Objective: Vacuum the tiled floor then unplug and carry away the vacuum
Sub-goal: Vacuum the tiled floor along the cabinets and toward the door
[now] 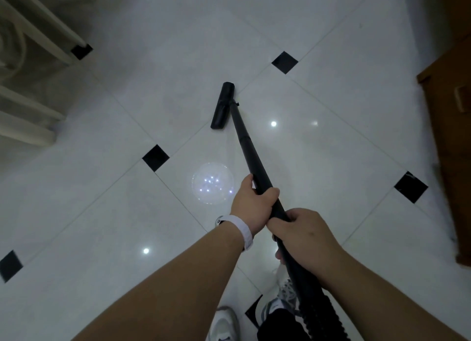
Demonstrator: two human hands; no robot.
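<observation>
Both hands clench the black vacuum wand (248, 149) in the lower middle of the frame. The left hand (251, 206) wraps the tube higher up, its thumb lying along the near side. The right hand (305, 234) grips the same tube just below it, and the two hands nearly touch. From the grip the wand runs up and to the left toward the centre of the frame. It ends in a flat black floor head (223, 106), which sits on the tiled floor (102, 213) well ahead of the hands, close to a tile joint. Below the right hand the tube continues toward the bottom edge and turns into a ribbed black hose (317, 317).

The floor is glossy white with small black diamond insets (155, 157) and bright reflected light spots. A white wristband (243, 232) circles the left wrist. A white sneaker (224, 323) shows at the bottom edge. Brown wooden furniture (451, 149) lines the right side, and a cream frame (33, 32) stands at upper left.
</observation>
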